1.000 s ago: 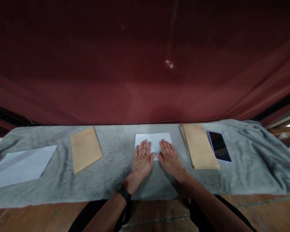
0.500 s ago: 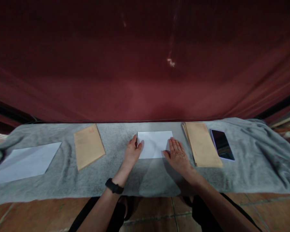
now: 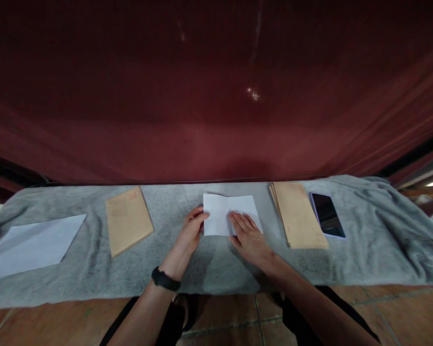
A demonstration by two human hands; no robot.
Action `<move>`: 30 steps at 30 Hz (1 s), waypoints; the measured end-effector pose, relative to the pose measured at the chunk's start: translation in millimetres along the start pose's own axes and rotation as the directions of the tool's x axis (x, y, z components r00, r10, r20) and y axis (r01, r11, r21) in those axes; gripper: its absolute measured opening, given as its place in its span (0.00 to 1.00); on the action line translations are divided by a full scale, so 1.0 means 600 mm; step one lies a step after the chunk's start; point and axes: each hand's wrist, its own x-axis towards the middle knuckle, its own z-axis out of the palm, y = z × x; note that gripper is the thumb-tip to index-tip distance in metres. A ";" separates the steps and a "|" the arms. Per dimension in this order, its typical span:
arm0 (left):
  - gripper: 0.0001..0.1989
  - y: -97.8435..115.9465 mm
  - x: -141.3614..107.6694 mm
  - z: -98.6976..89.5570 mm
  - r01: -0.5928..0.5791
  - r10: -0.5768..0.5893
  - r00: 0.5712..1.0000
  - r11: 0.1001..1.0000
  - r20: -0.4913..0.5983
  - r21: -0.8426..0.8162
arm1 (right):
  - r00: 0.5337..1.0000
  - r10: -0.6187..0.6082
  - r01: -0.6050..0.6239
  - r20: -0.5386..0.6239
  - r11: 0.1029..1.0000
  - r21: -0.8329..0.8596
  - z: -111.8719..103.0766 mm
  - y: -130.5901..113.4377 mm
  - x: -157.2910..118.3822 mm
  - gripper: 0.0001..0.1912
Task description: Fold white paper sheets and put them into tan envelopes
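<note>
A white sheet of paper (image 3: 216, 216) lies in the middle of the grey cloth, its left part slightly raised with a crease near the centre. My left hand (image 3: 192, 228) pinches the left edge of this paper between thumb and fingers. Flat on the right half of the same paper rests my right hand (image 3: 248, 238), fingers stretched out and pointing up and left. A brown envelope (image 3: 129, 221) lies to the left of my left hand. To the right of my right hand is a stack of brown envelopes (image 3: 299, 216).
A phone (image 3: 327, 215) with a pale purple edge lies right of the stack. Larger white paper (image 3: 34, 245) is at the far left. Grey cloth (image 3: 375, 240) covers the narrow surface, with a dark red upright panel (image 3: 216, 144) behind it.
My right hand has slid left from the paper's right edge onto its surface. My left hand has closed on the left edge, and that side of the paper has lifted a little.
</note>
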 end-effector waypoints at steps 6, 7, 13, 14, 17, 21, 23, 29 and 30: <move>0.13 0.023 -0.001 0.013 0.094 -0.079 0.993 0.981 0.093 -0.169 | 0.992 0.102 -0.091 -0.069 0.985 0.145 -0.019 0.004 0.024 0.25; 0.14 0.025 -0.002 0.015 0.109 -0.095 0.992 0.975 0.081 -0.193 | 0.988 0.132 -0.111 -0.086 0.971 0.211 -0.025 0.008 0.028 0.25; 0.14 0.026 0.000 0.013 0.152 -0.147 0.988 0.955 0.037 -0.253 | 0.981 0.021 0.046 -0.191 0.938 0.342 -0.060 0.034 0.040 0.24; 0.15 0.027 0.001 0.011 0.138 -0.134 0.990 0.957 0.032 -0.257 | 0.979 -0.032 0.098 -0.202 0.939 0.329 -0.063 0.039 0.040 0.23; 0.17 0.037 0.003 0.004 0.172 -0.166 0.985 0.957 0.044 -0.233 | 0.965 -0.134 0.201 -0.226 0.931 0.306 -0.065 0.048 0.033 0.20; 0.18 0.050 0.002 0.000 0.269 -0.259 0.963 0.939 0.075 -0.213 | 0.937 -0.211 0.292 -0.279 0.912 0.290 -0.064 0.056 0.026 0.17; 0.20 0.053 0.002 -0.001 0.259 -0.240 0.965 0.932 0.102 -0.252 | 0.917 -0.205 0.317 -0.341 0.894 0.316 -0.066 0.059 0.026 0.16; 0.19 0.041 0.007 0.000 0.197 -0.168 0.972 0.963 0.163 -0.183 | 0.869 -0.232 0.367 -0.438 0.895 0.253 -0.076 0.066 0.028 0.14; 0.20 0.038 0.007 0.001 0.175 -0.153 0.976 0.975 0.157 -0.139 | 0.863 -0.249 0.374 -0.439 0.900 0.224 -0.076 0.065 0.028 0.14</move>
